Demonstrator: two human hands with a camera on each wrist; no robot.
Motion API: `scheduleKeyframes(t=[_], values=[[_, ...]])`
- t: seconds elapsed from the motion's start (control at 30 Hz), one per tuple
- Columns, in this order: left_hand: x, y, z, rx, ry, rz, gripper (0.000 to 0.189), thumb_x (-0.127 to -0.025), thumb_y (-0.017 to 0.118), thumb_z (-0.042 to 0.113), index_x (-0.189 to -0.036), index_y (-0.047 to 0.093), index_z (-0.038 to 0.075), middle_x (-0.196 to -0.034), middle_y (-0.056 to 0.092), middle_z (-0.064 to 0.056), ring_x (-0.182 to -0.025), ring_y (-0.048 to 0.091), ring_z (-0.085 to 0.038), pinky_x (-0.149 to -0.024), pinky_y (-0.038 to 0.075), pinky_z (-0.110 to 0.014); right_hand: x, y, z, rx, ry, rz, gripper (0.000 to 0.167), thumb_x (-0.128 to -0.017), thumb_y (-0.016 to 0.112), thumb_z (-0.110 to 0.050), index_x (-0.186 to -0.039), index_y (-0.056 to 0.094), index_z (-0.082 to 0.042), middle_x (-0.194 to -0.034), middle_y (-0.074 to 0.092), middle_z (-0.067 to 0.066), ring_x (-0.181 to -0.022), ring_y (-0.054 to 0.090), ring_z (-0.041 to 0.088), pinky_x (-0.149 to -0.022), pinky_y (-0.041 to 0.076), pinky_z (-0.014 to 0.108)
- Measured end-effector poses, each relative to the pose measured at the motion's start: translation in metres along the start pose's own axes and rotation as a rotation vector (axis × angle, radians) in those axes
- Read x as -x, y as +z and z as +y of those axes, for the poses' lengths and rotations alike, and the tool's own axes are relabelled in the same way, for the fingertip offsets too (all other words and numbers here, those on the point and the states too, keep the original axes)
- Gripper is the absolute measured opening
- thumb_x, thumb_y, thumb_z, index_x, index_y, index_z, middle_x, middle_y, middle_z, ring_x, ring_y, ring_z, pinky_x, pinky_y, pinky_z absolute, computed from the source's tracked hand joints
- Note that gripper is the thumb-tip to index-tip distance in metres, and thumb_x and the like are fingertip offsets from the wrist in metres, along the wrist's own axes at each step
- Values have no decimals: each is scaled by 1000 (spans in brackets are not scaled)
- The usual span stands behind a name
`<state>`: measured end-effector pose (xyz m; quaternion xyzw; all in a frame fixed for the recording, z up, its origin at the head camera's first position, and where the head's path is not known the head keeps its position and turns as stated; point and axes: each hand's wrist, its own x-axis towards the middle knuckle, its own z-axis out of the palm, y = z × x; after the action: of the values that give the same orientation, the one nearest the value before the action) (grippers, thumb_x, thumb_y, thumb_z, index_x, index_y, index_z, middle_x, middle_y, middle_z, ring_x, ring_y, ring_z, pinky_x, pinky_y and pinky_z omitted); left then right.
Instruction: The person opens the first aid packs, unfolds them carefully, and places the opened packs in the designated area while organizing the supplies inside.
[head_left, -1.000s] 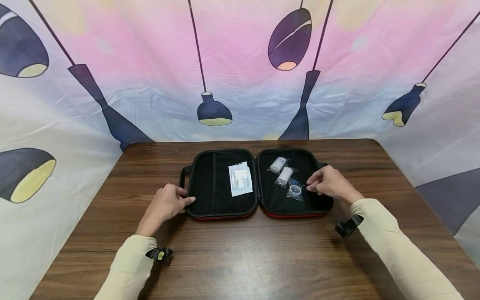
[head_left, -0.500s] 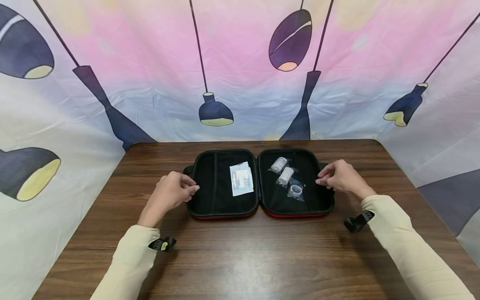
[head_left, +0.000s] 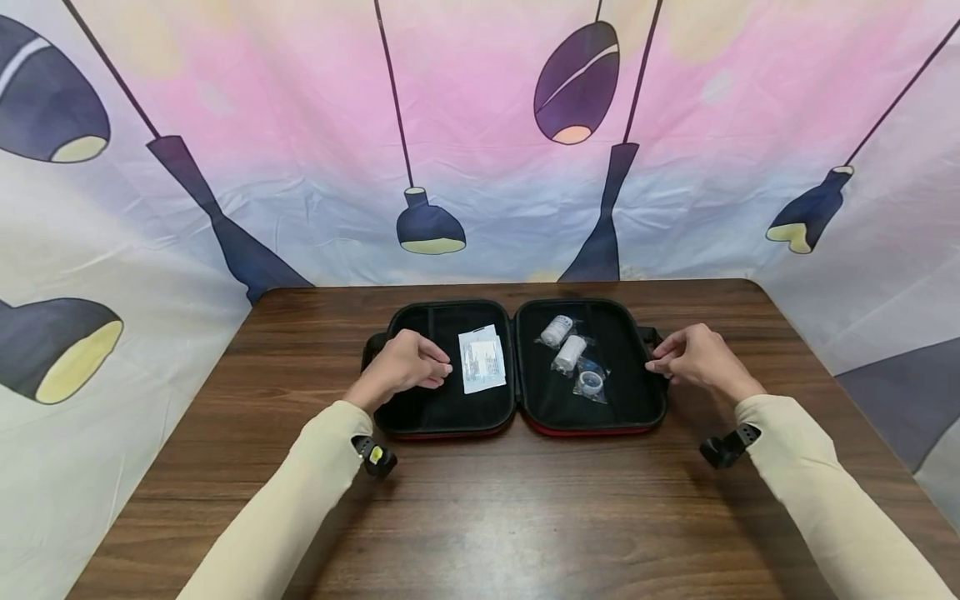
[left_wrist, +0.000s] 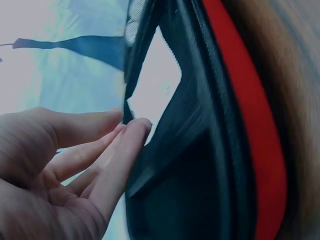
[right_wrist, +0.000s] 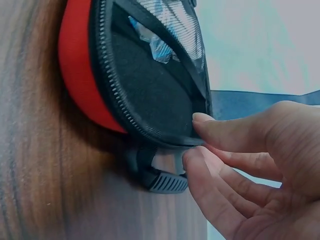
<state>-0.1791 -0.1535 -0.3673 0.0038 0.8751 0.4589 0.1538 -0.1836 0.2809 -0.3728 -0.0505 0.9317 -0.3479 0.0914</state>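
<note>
A zippered case (head_left: 445, 406), black inside and red outside, lies unfolded on the table. My left hand (head_left: 408, 362) is over its left half, fingers fairly straight and bunched, holding nothing. Just right of those fingertips lies a white printed packet (head_left: 482, 358); the left wrist view shows the packet (left_wrist: 157, 75) beyond my fingers. At the case's right edge, my right hand (head_left: 701, 360) pinches the rim between thumb and fingers. The right wrist view puts its thumb (right_wrist: 230, 132) on the inner side, beside a black handle (right_wrist: 167, 181).
Two white rolls in clear wrap, one roll (head_left: 556, 331) behind the other roll (head_left: 569, 353), sit in the right half. A wrapped tape ring (head_left: 590, 382) lies nearer. The wooden table (head_left: 495, 517) meets a patterned cloth backdrop (head_left: 510, 208).
My left hand has left the case's left edge and moved right, close to the packet. My right hand has drawn outward from inside the case to its right rim. The contents stay put.
</note>
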Motion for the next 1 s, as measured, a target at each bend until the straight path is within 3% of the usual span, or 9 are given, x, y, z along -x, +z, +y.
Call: scheduleKeyframes(t=[0.27,0.57,0.8,1.0], values=[[-22,14,-4,86,-62,1,16,-92,72,-2,-106,71,-9,-108,71,-22,-89,75,-26,-77,61,-34,1,6,7,-24,16,-16,20,-93,68,-2,-106,69,13,-87,71,16,-72,72,27,-69,61,41],[-38,20,0,125,-161,15,16,-87,79,2,-97,73,-8,-101,71,-19,-80,74,-21,-74,61,-32,3,13,12,-67,38,-16,33,-92,74,-9,-112,66,16,-90,73,17,-70,73,23,-66,61,37],[-45,28,9,49,-130,33,19,-82,85,5,-90,73,-7,-91,72,-16,-72,74,-20,-70,61,-31,4,16,13,-72,37,-1,37,-90,77,-10,-112,65,17,-89,73,17,-68,72,23,-64,61,36],[-53,36,11,-55,-179,63,17,-81,86,9,-83,74,-2,-79,71,-11,-63,72,-16,-68,61,-30,4,17,12,-70,42,2,37,-90,77,-10,-113,65,17,-89,72,17,-67,72,23,-64,61,37]])
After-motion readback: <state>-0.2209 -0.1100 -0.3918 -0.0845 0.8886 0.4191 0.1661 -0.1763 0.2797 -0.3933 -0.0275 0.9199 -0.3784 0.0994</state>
